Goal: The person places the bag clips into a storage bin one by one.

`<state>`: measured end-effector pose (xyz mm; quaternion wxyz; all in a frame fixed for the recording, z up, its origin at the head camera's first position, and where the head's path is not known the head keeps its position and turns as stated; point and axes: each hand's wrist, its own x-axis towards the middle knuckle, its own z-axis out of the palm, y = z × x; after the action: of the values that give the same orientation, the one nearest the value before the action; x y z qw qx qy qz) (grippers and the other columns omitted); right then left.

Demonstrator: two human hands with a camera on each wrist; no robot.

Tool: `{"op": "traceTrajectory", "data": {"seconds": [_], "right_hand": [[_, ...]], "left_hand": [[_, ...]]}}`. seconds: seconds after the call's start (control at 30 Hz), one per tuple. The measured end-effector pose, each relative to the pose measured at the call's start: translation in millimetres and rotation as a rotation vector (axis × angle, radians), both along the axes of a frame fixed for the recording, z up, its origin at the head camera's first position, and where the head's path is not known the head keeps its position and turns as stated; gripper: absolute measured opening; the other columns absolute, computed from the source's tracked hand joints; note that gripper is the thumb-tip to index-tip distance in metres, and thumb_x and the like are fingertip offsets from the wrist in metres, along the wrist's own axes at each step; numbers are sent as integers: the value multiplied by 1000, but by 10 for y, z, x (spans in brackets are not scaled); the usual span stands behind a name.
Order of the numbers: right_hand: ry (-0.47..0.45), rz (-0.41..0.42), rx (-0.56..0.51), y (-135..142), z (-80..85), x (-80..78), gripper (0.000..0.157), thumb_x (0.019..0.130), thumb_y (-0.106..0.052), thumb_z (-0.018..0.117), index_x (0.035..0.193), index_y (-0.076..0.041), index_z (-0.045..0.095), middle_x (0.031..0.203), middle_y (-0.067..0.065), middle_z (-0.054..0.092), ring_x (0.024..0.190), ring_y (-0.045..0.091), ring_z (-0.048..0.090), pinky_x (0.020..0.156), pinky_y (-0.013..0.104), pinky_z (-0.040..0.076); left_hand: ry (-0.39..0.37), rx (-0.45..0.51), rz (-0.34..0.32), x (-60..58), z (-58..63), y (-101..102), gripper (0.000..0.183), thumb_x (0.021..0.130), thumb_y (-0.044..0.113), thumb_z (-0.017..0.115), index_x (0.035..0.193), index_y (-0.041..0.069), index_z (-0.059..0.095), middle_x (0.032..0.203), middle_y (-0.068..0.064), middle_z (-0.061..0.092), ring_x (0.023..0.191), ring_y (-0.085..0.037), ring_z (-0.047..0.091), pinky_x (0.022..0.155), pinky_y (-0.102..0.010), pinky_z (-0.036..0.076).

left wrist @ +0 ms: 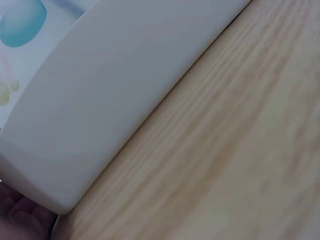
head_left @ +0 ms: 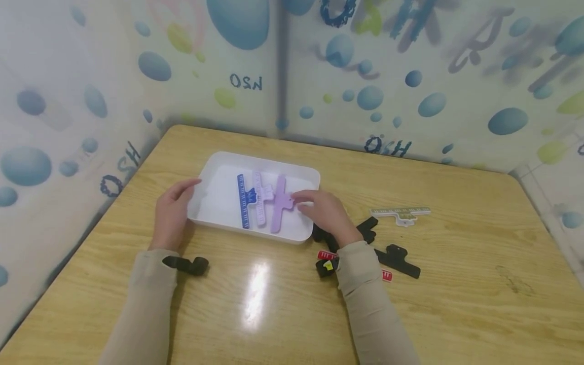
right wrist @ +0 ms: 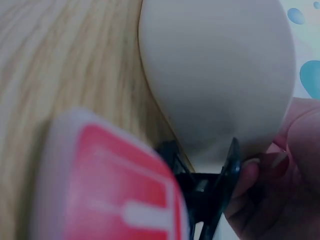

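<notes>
- Clutter check: what's lying around that white tray (head_left: 216,195)?

- Mostly clips, all off to its right. Black clips (head_left: 396,259) bunch up by the near right corner, red bits (head_left: 326,255) poke out either side of the right wrist, and a white-and-gold clip (head_left: 399,213) lies just beyond. The forearm blocks part of the heap, so can't tell if the red is one clip or two.

- And inside?

- Left to right, middle to right end: blue clip (head_left: 244,203), pale lilac clip (head_left: 260,203), purple clip (head_left: 278,210). Right hand (head_left: 326,210) reaches over the rim, fingers bent, index touching the purple one's tab. Honestly can't tell if they're pinching it. Left hand (head_left: 171,213) has hold of the tray's left end, fingers curled at the rim.

- Desk and room?

- Light wood-grain desk (head_left: 465,228), shiny glare patch (head_left: 256,294) in front of the tray, dark scuff (head_left: 515,280) way over right. Behind it, a pale wall (head_left: 388,56) with blue and green bubbles plus "H2O" lettering (head_left: 388,146). Beige sleeves, black gadget on each wrist.
</notes>
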<state>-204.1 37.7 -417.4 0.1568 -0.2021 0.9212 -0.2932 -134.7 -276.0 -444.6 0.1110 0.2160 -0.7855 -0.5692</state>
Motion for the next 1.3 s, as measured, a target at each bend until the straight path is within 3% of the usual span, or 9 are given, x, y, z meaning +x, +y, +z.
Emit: {"op": "traceTrajectory", "data": {"seconds": [0.23, 0.43, 0.63, 0.77, 0.93, 1.3], "right_hand": [[-34, -2, -49, 54, 19, -21, 27, 89, -27, 55, 116, -31, 59, 125, -4, 52, 116, 19, 44, 96, 41, 35], [-21, -18, -107, 171, 47, -38, 25, 89, -28, 54, 114, -29, 61, 111, -7, 56, 85, 17, 51, 72, 32, 45], [-9, -117, -258, 262, 125, -62, 25, 93, -28, 48, 115, -23, 59, 103, -4, 61, 73, 19, 55, 60, 32, 47], [-9, -186, -322, 323, 171, -72, 25, 93, -29, 47, 115, -24, 58, 101, -4, 62, 76, 23, 57, 61, 33, 48], [7, -210, -369, 458, 260, -82, 28, 92, -31, 47, 117, -20, 57, 106, 3, 61, 82, 23, 59, 71, 37, 50], [35, -199, -263, 828, 280, -44, 33, 92, -31, 48, 122, -17, 53, 107, 3, 59, 87, 23, 59, 73, 40, 50]], "left_hand": [[-19, -2, 6, -7, 14, 4, 33, 93, 39, 40, 117, 26, 59, 131, 8, 46, 123, -10, 34, 103, -37, 24], [-39, 0, 11, -11, 0, 7, 32, 94, 35, 38, 117, 27, 59, 133, 8, 44, 126, -10, 31, 104, -37, 22], [-37, -11, 18, -18, -2, 14, 31, 94, 35, 38, 118, 30, 59, 133, 10, 44, 125, -8, 31, 104, -35, 23], [-44, -21, 26, -8, -2, -3, 31, 94, 37, 38, 117, 33, 58, 132, 13, 44, 125, -6, 31, 105, -34, 23], [-15, -44, 12, -2, 6, -14, 30, 93, 38, 42, 117, 31, 59, 130, 12, 46, 123, -5, 34, 104, -33, 25], [-1, -50, -1, -19, -21, -39, 31, 91, 40, 45, 117, 32, 58, 129, 12, 48, 122, -6, 36, 103, -34, 26]]}}
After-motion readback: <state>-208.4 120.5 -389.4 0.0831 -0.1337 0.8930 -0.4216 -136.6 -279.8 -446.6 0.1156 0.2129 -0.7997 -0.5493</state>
